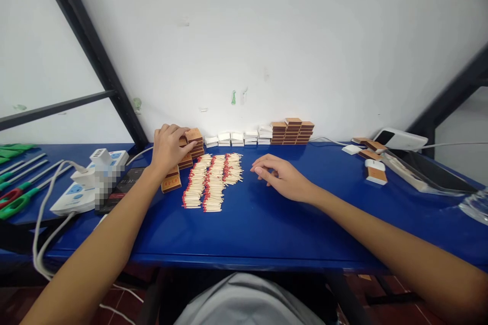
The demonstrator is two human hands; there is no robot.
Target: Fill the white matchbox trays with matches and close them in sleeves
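My left hand (170,146) rests on a pile of brown matchbox sleeves (189,148) at the back left of the blue table (267,223), its fingers curled over the top boxes. Rows of red-tipped matches (211,180) lie side by side in front of that pile. My right hand (280,176) lies on the table just right of the matches, fingers stretched out and loosely together, holding nothing.
White inner trays (238,138) line the wall, beside a neat stack of brown sleeves (293,131). A power strip (89,183) with cables and green-handled scissors (19,198) sit at the left. Small boxes (375,172), a white device (400,138) and a plastic bag (430,172) lie at the right.
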